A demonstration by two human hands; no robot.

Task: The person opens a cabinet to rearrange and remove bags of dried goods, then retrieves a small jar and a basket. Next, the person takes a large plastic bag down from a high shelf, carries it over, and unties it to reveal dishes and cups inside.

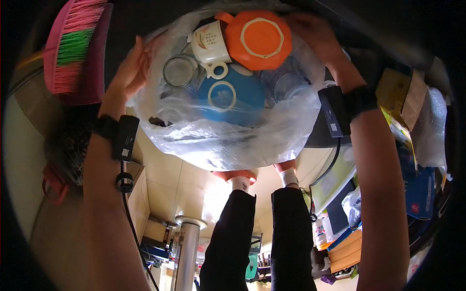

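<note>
A translucent plastic bag [213, 145] stands open in front of me, full of dishes. My left hand [135, 68] grips its left side, with the fingers partly hidden by the plastic. At the upper right edge my right hand [313, 35] holds the bag's other side; shadow dims its fingers. Inside, an orange cup [234, 43] lies bottom up beside a white mug [211, 42] with a printed pattern. Below them is an upturned blue bowl [242, 94], partly under the plastic. A clear glass jar [178, 72] sits at the left, and another clear vessel [286, 85] at the right.
A pink dustpan [103, 58] and a brush with pink and green bristles [75, 46] are at the upper left. Cardboard [412, 99], bubble wrap [432, 131] and a blue box [420, 194] crowd the right. A metal cylinder [187, 247] stands behind on the tiled floor [162, 179].
</note>
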